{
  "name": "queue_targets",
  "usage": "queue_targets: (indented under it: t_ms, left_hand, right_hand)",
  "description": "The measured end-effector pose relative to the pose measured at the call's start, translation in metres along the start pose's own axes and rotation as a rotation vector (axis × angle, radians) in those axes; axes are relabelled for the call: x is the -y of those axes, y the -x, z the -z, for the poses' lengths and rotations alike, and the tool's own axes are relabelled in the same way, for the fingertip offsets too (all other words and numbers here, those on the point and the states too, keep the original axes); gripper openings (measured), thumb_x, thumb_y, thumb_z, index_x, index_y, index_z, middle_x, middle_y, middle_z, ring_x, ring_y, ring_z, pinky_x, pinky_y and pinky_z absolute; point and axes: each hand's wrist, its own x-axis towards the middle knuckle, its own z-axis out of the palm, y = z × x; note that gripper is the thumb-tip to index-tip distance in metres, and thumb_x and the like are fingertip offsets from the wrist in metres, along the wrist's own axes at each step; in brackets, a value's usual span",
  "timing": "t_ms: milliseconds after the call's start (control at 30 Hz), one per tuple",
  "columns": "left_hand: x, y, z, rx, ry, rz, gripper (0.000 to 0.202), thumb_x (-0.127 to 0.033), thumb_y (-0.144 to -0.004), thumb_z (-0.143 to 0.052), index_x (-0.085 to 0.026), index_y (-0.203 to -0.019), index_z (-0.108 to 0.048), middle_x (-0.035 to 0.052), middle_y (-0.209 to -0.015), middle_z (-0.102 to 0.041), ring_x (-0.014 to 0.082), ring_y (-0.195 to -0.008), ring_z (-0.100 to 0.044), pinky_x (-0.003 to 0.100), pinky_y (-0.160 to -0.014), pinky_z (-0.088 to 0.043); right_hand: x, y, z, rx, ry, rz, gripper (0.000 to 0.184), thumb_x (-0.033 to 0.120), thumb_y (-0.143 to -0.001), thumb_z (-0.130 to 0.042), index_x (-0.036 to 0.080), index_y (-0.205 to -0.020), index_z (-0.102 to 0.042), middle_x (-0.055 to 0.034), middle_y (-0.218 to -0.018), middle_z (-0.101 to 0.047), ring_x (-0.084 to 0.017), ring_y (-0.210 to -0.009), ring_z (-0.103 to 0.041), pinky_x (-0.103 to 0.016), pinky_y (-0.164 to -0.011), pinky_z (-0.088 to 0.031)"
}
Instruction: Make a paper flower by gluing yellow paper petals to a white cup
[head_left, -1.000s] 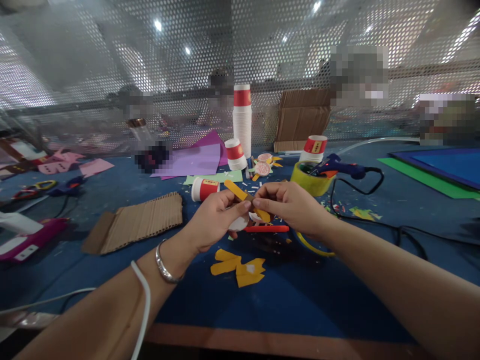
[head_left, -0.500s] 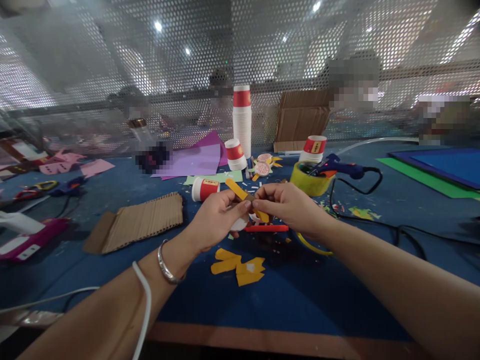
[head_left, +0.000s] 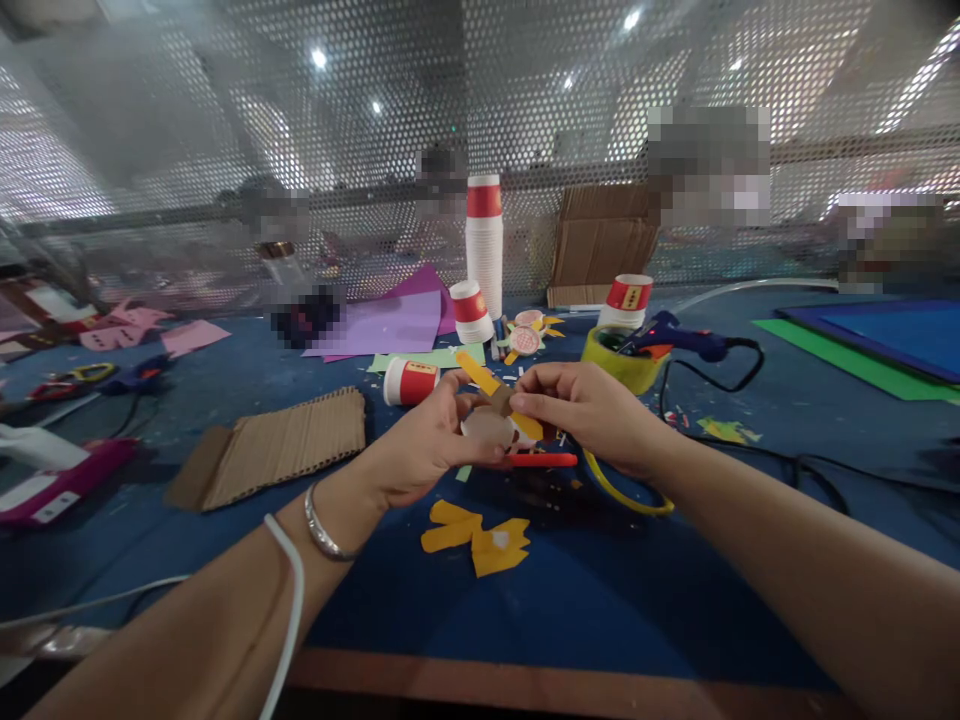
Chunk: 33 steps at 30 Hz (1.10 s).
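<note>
My left hand [head_left: 424, 437] is closed on a round whitish disc [head_left: 486, 428], the thumb along its lower edge. My right hand [head_left: 596, 412] pinches a small brown cardboard piece [head_left: 501, 398] with a yellow paper strip [head_left: 477, 372] slanting across it, above the disc. Whether the cardboard touches the disc, I cannot tell. Just below my fingers lies a red pen-like stick [head_left: 544, 460]. Yellow paper cut-outs [head_left: 501, 548] rest on the blue table nearer to me. A red-and-white paper cup [head_left: 412, 382] lies on its side beyond my left hand.
Corrugated cardboard [head_left: 292, 445] lies at left. A tall cup stack [head_left: 484, 250] stands at the back, near decorated paper discs [head_left: 525, 340]. A blue glue gun [head_left: 686, 340] rests on a yellow tape roll [head_left: 615, 362], its black cord [head_left: 795, 460] trailing right. A mesh screen [head_left: 555, 90] stands behind.
My left thumb has moved down from the yellow strip and cardboard to the disc's lower edge, exposing more of the disc. My right hand keeps hold of the cardboard and strip.
</note>
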Motion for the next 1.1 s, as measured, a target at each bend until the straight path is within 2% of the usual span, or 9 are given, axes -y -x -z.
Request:
queue_targets:
  t_ms: [100,200,300,400,500,667,800,967,1100]
  left_hand:
    - [0.002,-0.001,0.001,-0.029,0.054,-0.024,0.088,0.004,-0.064,-0.079,-0.026,-0.135,-0.035,-0.0022,-0.092,-0.065,0.0148,-0.081,-0.070,0.028,-0.078,-0.055]
    - [0.003,-0.002,-0.001,-0.049,0.110,-0.067,0.106,0.006,-0.062,-0.080,-0.031,-0.146,-0.027,-0.0018,-0.098,-0.068,0.0158,-0.084,-0.071,0.031,-0.083,-0.054]
    - [0.004,-0.003,-0.004,-0.128,0.178,-0.100,0.113,0.010,-0.060,-0.079,-0.032,-0.149,-0.024,-0.0010,-0.104,-0.069,0.0166,-0.089,-0.070,0.031,-0.085,-0.054]
    - [0.005,-0.005,-0.005,-0.178,0.249,-0.080,0.102,0.010,-0.064,-0.075,-0.026,-0.148,-0.029,-0.0009,-0.095,-0.072,0.0154,-0.079,-0.070,0.028,-0.075,-0.054]
    - [0.005,-0.006,-0.006,-0.198,0.281,-0.048,0.085,0.008,-0.070,-0.071,-0.022,-0.142,-0.037,-0.0008,-0.087,-0.073,0.0135,-0.070,-0.069,0.027,-0.070,-0.054]
    - [0.002,-0.004,-0.010,-0.222,0.276,0.000,0.073,0.005,-0.075,-0.069,-0.022,-0.138,-0.042,0.0020,-0.092,-0.074,0.0175,-0.077,-0.071,0.032,-0.072,-0.056]
    - [-0.001,-0.002,-0.011,-0.244,0.265,-0.022,0.066,0.000,-0.080,-0.068,-0.018,-0.138,-0.042,0.0045,-0.095,-0.074,0.0193,-0.079,-0.071,0.035,-0.074,-0.057]
    - [-0.002,-0.002,-0.009,-0.257,0.251,-0.067,0.061,-0.002,-0.083,-0.065,-0.018,-0.137,-0.044,0.0040,-0.092,-0.073,0.0199,-0.084,-0.071,0.038,-0.080,-0.057]
    - [-0.001,-0.003,-0.008,-0.217,0.233,-0.053,0.047,-0.005,-0.083,-0.067,-0.015,-0.126,-0.053,0.0050,-0.089,-0.073,0.0197,-0.084,-0.070,0.038,-0.080,-0.057]
  right_hand:
    - [0.000,0.000,0.001,0.031,0.110,-0.011,0.016,0.032,-0.084,-0.064,0.019,-0.075,-0.062,0.0027,-0.060,-0.060,-0.011,-0.051,-0.053,-0.026,-0.051,-0.041]
    - [-0.003,-0.002,0.001,0.039,0.233,0.002,0.015,0.031,-0.084,-0.064,0.020,-0.073,-0.062,0.0013,-0.061,-0.062,-0.013,-0.052,-0.054,-0.028,-0.051,-0.040]
    - [-0.007,-0.004,0.000,0.025,0.219,0.022,0.010,0.029,-0.083,-0.064,0.021,-0.078,-0.062,0.0007,-0.063,-0.065,-0.014,-0.055,-0.057,-0.029,-0.053,-0.043]
    - [-0.012,-0.005,-0.002,0.015,0.173,0.058,0.006,0.026,-0.083,-0.065,0.021,-0.084,-0.061,0.0007,-0.065,-0.066,-0.015,-0.058,-0.060,-0.031,-0.057,-0.047]
    - [-0.015,-0.005,-0.003,-0.018,0.227,0.106,0.007,0.025,-0.083,-0.066,0.022,-0.083,-0.060,-0.0002,-0.070,-0.067,-0.015,-0.062,-0.062,-0.031,-0.060,-0.048]
    - [-0.013,-0.001,-0.007,-0.046,0.260,0.156,0.010,0.023,-0.084,-0.066,0.022,-0.087,-0.056,-0.0003,-0.076,-0.070,-0.016,-0.070,-0.067,-0.031,-0.065,-0.050]
    - [-0.010,0.002,-0.008,-0.077,0.279,0.146,0.019,0.026,-0.085,-0.067,0.023,-0.098,-0.054,0.0016,-0.072,-0.071,-0.016,-0.064,-0.066,-0.030,-0.061,-0.048]
    - [-0.009,0.001,-0.006,-0.050,0.199,0.120,0.024,0.028,-0.085,-0.068,0.022,-0.103,-0.053,0.0017,-0.072,-0.070,-0.015,-0.062,-0.066,-0.029,-0.059,-0.048]
    - [-0.009,-0.001,-0.006,-0.041,0.172,0.116,0.022,0.026,-0.085,-0.068,0.023,-0.102,-0.054,0.0020,-0.072,-0.069,-0.015,-0.061,-0.065,-0.028,-0.058,-0.048]
